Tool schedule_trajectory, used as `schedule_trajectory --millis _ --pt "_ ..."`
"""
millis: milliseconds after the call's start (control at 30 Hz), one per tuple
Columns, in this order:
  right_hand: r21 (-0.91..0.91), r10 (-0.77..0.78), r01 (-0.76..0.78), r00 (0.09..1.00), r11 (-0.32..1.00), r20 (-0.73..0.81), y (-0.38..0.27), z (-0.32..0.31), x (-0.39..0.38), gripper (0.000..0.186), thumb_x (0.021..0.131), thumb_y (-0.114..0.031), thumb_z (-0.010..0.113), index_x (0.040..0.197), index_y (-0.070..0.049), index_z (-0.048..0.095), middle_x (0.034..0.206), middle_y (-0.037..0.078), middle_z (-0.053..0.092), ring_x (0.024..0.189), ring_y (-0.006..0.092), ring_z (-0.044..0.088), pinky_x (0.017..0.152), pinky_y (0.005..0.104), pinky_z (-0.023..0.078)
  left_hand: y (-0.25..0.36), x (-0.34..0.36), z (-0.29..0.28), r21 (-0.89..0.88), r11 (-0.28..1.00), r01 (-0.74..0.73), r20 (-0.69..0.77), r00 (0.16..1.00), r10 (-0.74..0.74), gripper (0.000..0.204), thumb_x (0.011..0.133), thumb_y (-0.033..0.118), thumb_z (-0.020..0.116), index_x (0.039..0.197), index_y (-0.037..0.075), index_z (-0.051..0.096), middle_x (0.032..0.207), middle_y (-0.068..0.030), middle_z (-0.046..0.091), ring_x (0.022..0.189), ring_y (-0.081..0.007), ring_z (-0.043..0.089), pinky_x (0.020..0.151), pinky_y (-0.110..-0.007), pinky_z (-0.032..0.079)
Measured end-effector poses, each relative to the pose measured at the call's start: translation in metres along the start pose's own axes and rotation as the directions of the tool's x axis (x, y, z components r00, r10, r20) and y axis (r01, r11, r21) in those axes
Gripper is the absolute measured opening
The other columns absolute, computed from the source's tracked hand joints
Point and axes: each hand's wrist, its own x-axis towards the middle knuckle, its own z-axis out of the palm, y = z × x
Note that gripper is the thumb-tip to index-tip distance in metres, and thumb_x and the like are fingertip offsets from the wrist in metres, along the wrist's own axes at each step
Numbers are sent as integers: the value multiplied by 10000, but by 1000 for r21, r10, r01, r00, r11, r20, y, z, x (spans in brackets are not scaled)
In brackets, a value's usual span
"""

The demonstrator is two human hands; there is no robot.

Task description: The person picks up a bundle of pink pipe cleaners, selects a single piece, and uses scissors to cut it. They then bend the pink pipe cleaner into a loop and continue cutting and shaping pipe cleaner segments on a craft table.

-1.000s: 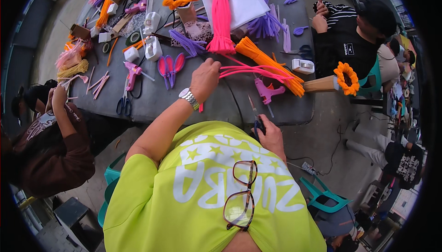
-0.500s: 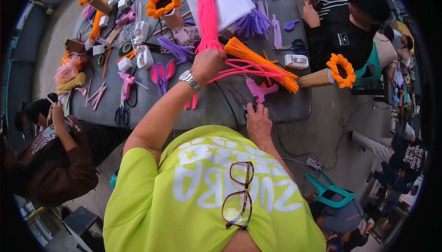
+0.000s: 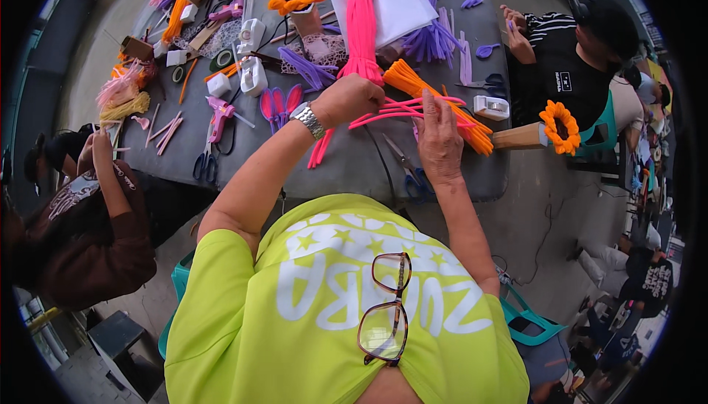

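Note:
My left hand (image 3: 352,101), wrist wearing a metal watch, is closed on a few loose pink pipe cleaners (image 3: 398,111) that fan out to the right. It sits at the lower end of a thick bundle of pink pipe cleaners (image 3: 361,31); more pink ends (image 3: 321,149) poke out below it. Fingers stretched out, my right hand (image 3: 440,138) reaches across the right part of the loose strands, and its fingertips touch or lie just over them. Scissors (image 3: 405,168) with dark blue handles lie left of my right wrist. Beyond the hand rests an orange pipe cleaner bundle (image 3: 413,83).
Purple pipe cleaners (image 3: 435,39), white sheets (image 3: 394,5), glue guns (image 3: 219,118), tape dispensers (image 3: 490,107) and felt-like sunflowers (image 3: 560,128) crowd the grey table (image 3: 273,179). One person (image 3: 568,57) sits at the right, another (image 3: 88,219) at the left.
My right hand has left the scissors' handles and moved up to the loose pink strands, now covering the pink glue gun. My left hand keeps its hold. The view has shifted slightly.

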Motion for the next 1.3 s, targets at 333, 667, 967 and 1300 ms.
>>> schedule_trajectory --millis 333,667,967,1300 --pt "0 -116 117 987 993 112 -7 3 0 153 861 -46 628 1004 -89 663 920 115 566 881 316 620 736 414 525 -22 -30 25 157 988 -13 -196 980 44 81 779 130 649 838 92 690 754 -136 673 742 -322 670 665 -435 529" --pt "-80 -211 226 964 971 165 2 -32 27 151 924 -90 621 1036 -10 683 963 140 616 891 303 631 765 388 500 -28 -75 38 94 942 321 -429 867 -252 75 768 167 654 823 128 688 863 -75 681 868 -306 663 734 -426 540" --pt "329 -191 117 960 937 205 -39 -24 56 140 893 -73 664 1005 7 690 876 134 644 773 282 631 694 369 488 -10 -98 18 -238 940 246 -516 787 -336 270 802 154 687 1060 80 664 851 -169 686 821 -356 673 721 -457 520" --pt "482 62 -154 978 863 201 -41 -21 41 174 879 -111 703 1000 13 698 797 87 639 702 200 623 641 326 479 23 -127 -2 -168 965 201 -546 796 -261 190 892 100 652 1048 -6 632 964 -162 684 852 -283 685 759 -349 536"
